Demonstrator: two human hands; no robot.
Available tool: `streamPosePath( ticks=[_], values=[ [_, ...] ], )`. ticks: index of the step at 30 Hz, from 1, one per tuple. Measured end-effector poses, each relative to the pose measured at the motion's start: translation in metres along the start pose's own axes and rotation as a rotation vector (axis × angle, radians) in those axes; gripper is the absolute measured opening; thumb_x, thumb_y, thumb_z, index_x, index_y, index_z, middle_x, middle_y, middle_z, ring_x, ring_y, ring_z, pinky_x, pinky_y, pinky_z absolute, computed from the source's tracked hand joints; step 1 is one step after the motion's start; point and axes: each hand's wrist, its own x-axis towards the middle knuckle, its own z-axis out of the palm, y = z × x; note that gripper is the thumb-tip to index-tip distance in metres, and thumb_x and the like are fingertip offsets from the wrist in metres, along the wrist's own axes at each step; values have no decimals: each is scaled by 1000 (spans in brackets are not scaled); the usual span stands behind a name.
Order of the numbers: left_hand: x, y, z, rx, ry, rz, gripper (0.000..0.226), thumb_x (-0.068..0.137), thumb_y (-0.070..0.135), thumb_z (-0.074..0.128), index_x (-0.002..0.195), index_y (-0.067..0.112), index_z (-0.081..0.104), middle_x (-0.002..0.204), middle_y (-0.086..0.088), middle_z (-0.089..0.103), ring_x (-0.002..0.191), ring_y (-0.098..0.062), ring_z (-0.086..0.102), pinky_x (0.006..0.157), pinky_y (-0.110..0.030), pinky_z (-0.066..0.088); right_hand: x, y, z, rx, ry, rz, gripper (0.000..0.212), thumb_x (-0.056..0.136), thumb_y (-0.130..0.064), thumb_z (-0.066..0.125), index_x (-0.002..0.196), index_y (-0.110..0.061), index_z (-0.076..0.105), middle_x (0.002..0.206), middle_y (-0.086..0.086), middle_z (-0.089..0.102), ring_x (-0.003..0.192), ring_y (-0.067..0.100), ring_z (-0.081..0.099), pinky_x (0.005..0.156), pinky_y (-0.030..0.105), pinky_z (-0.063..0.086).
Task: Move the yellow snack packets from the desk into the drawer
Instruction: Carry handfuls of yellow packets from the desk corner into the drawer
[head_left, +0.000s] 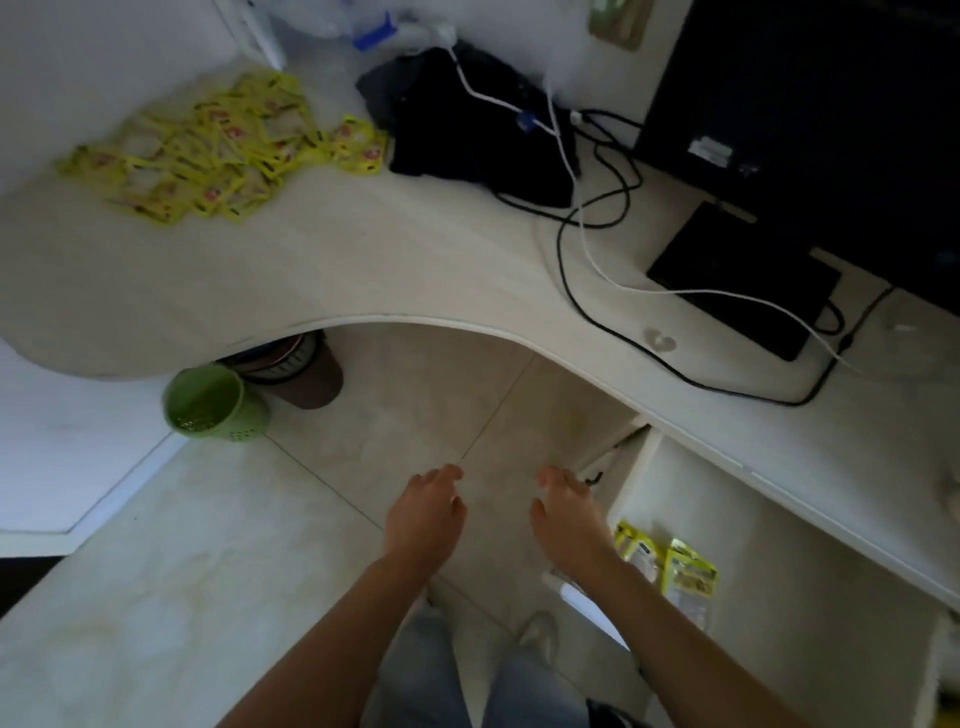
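While both hands hang empty over the floor, the left hand (423, 512) and right hand (566, 519) relaxed and apart, most yellow snack packets (192, 150) lie heaped at the far left of the desk (363, 260). A few packets (670, 564) already lie in the open drawer (779, 545) beside the right hand, probably pulled out to receive more.

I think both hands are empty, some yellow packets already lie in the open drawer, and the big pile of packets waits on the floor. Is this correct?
Not quite. The head view shows the pile of packets on the desk, not on the floor. The rest holds: left hand and right hand are empty, and packets lie in the open drawer.
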Motion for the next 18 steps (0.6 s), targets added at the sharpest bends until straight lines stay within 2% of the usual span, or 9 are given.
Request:
streamPosePath(
  ticks=[3,7,11,15,18],
  values=[
    [9,-46,-30,-6,38,-59,33,94,19,51,127,23,55,113,3,66,102,-13,60,88,-31,54,18,-47,16,-49,-14,-43,30,91,-14,44,121,-11,49,119,11,53,109,30,53,83,36,47],
    [20,-106,-68,-21,70,-134,33,94,21,52,126,24,55,113,3,65,103,-14,60,87,-32,54,42,-108,36,-63,-43,-72,29,93,-13,42,121,-8,48,119,11,51,108,28,51,83,35,46],
    [35,-156,-102,-14,120,-187,30,94,24,53,124,26,55,109,4,65,99,-13,60,82,-28,54,69,-163,53,-68,-33,-126,30,92,-14,46,121,-8,50,120,13,53,110,32,53,89,38,48],
    [55,-192,-132,-36,182,-225,30,94,25,53,123,25,56,106,6,65,99,-12,58,80,-26,50,100,-211,61,-88,-30,-160,37,91,-15,47,128,-9,50,128,13,52,119,30,49,100,38,43],
    [76,-211,-152,-78,218,-266,30,93,25,53,123,25,56,106,6,65,102,-13,57,82,-27,49,126,-245,60,-101,-37,-206,39,92,-15,47,130,-8,49,128,14,51,119,30,47,101,37,41]
  ],
)
